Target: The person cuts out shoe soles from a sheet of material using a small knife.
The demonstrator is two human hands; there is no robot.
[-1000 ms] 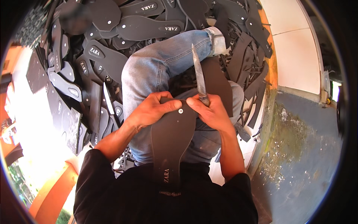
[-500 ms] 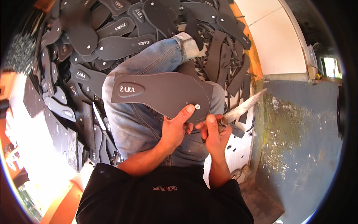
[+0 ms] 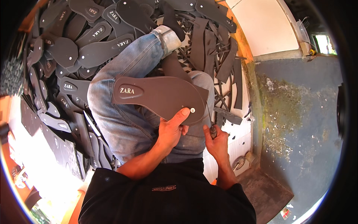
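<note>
My left hand [image 3: 170, 133] grips a dark grey sandal sole [image 3: 160, 93] by its wide end, thumb on top beside a small white round plug [image 3: 192, 110]. The sole lies across my lap, its narrow end with a raised oval pointing left. A thin outline runs near its edge, and a corner of dark sheet [image 3: 203, 93] juts out past the wide end. My right hand [image 3: 218, 145] is closed around the handle of a knife [image 3: 213, 131]. Its blade stands nearly edge-on at the sole's right end; whether it touches the material I cannot tell.
Many dark soles [image 3: 106, 50] lie heaped ahead and to the left. Narrow dark offcuts [image 3: 225, 61] and scraps cover the floor ahead right. Beside the left knee a second long pale blade [image 3: 92, 123] lies among the soles. A stained blue-grey wall [image 3: 298, 112] rises on the right.
My right hand has turned the knife from pointing up and right to standing upright against the sole's right end. The left hand keeps its hold; the whole view has shifted slightly.
</note>
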